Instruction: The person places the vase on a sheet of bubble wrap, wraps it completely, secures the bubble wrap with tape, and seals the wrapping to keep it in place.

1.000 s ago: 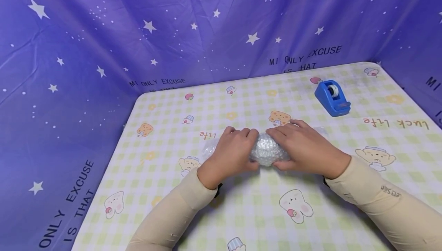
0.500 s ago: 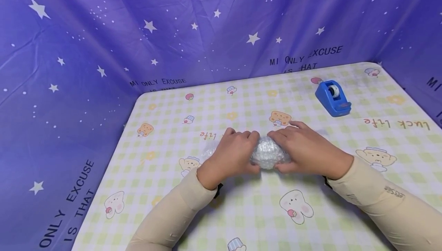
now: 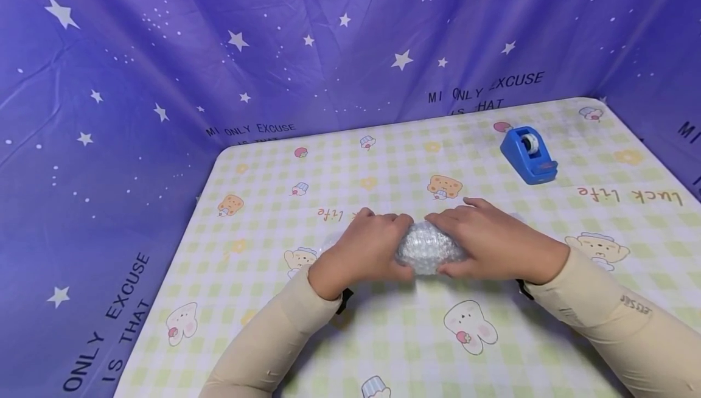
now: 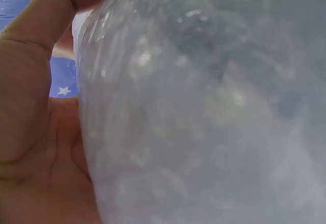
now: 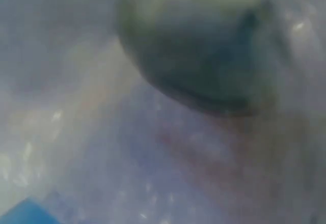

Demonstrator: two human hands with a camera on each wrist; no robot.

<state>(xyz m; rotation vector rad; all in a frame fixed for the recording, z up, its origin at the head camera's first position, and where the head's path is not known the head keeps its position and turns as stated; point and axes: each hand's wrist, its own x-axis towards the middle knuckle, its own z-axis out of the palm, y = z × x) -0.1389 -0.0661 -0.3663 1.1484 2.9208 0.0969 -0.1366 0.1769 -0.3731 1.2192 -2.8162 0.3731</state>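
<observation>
A roll of clear bubble wrap lies across the table between my hands. My left hand grips its left part, fingers over the far side and thumb on the near side. On the right part, my right hand holds it in the same way. Bubble wrap fills most of the left wrist view, beside the left palm and thumb. Through the wrap in the right wrist view shows a dark greenish thing with a rounded edge, too blurred to name. Both outer ends of the roll are mostly hidden by my hands.
A blue tape dispenser with a roll of tape stands at the back right of the table. The table has a green-and-white checked cover with cartoon prints. Purple starry curtains hang behind it and at both sides.
Both hands have drawn the bubble wrap roll slightly toward the person, turning it a little. The tape dispenser stays where it was.
</observation>
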